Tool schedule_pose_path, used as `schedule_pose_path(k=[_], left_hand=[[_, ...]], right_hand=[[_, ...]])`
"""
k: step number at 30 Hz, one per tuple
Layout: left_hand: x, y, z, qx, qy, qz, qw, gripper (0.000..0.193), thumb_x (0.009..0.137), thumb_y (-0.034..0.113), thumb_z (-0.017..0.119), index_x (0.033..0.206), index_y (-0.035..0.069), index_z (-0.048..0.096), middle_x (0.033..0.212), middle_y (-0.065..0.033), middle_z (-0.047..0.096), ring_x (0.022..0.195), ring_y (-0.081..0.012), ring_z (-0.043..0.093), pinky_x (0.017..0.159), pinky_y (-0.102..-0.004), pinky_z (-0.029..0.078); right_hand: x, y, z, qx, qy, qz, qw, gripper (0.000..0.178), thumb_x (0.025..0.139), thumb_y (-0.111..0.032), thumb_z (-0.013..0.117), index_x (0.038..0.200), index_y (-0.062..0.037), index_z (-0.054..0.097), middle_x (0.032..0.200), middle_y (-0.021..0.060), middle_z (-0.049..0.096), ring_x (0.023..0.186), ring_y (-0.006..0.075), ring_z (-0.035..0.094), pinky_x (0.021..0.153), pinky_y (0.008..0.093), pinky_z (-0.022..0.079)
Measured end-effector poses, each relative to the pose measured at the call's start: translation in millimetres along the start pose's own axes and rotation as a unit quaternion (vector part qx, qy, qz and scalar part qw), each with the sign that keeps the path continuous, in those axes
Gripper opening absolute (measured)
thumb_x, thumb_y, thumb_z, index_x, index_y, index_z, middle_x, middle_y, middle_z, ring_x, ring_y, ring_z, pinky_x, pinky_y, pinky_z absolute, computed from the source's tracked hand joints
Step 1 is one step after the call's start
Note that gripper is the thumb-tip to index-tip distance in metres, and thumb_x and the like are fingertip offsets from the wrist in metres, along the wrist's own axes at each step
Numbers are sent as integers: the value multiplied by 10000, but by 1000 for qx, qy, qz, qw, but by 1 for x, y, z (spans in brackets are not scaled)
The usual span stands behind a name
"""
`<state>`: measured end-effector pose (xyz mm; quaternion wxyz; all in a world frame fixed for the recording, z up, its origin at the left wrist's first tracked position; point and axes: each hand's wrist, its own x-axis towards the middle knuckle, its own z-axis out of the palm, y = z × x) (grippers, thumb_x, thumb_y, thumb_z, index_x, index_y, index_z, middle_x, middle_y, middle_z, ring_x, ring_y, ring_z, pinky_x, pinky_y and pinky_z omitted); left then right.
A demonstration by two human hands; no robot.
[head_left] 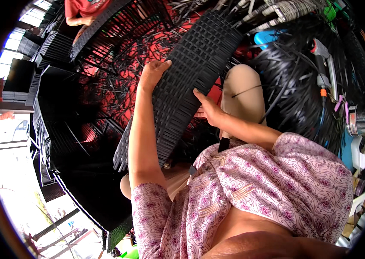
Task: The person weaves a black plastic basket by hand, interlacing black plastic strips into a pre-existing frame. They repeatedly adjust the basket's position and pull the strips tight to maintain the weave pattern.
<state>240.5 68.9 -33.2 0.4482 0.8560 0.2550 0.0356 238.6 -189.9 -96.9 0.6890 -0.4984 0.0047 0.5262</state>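
A long black woven wicker panel lies slantwise across my lap, from the upper right down to the lower left. Its weave is flat strips, with loose rod-like ends showing at the lower left corner. My left hand grips the panel's left long edge, thumb on top and the other fingers mostly hidden by the edge. On the opposite edge, my right hand is closed with its thumb on the woven face and its fingers at the rim. My bent knee in beige trousers rises beside the panel.
Black strips are heaped at the right, with more scattered over the red floor covering. Near the right rim are a grey-and-black hand tool, pink-handled snips and a metal can. Black woven furniture stands left; a person in red works beyond.
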Motion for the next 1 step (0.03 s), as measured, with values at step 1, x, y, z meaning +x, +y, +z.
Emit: schedule_pose_path(k=[1], left_hand=[[2,-1,-7,32,19,19,999,619,836,564,671,1087,-1,702,910,-194,713,877,-297,679,813,-409,506]], right_hand=[[2,-5,6,7,-13,5,1000,725,895,-687,509,1346,-120,527,1294,49,598,1109,235,594,983,430,432]])
